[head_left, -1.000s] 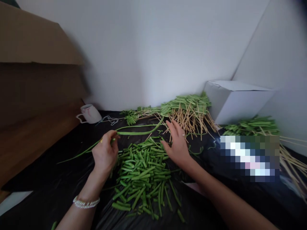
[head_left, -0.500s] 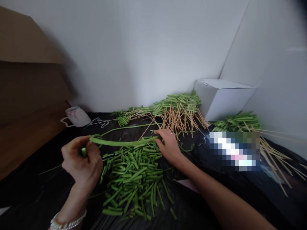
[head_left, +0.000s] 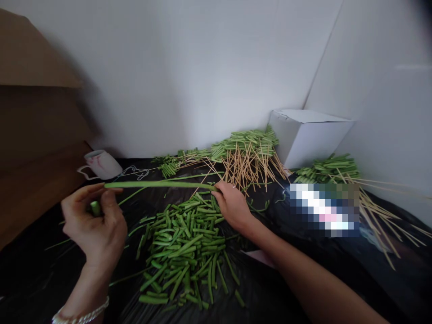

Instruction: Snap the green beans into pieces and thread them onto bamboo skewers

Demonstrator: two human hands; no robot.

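A long green bean (head_left: 158, 184) is stretched nearly level between my two hands above the pile. My left hand (head_left: 96, 216) is closed on its left end, thumb and fingers pinching, and a short green end shows inside the curled fingers. The right hand (head_left: 232, 202) pinches the bean's other end between thumb and fingertips. Below lies a heap of short cut bean pieces (head_left: 185, 243) on black plastic sheeting (head_left: 259, 297). More long strands lie behind and left of the heap.
Skewered bean pieces (head_left: 246, 139) with bare wooden sticks (head_left: 248, 168) lie along the wall, and another skewered bunch (head_left: 327, 168) lies right. A white box (head_left: 307, 139) stands behind. At left are a white mug (head_left: 103, 164), string (head_left: 135, 171) and a cardboard box (head_left: 40, 112).
My left hand has moved left, and the bean, bowed and looped before, is now pulled nearly straight. My right hand keeps its pinch, almost in place. The view has shifted slightly.
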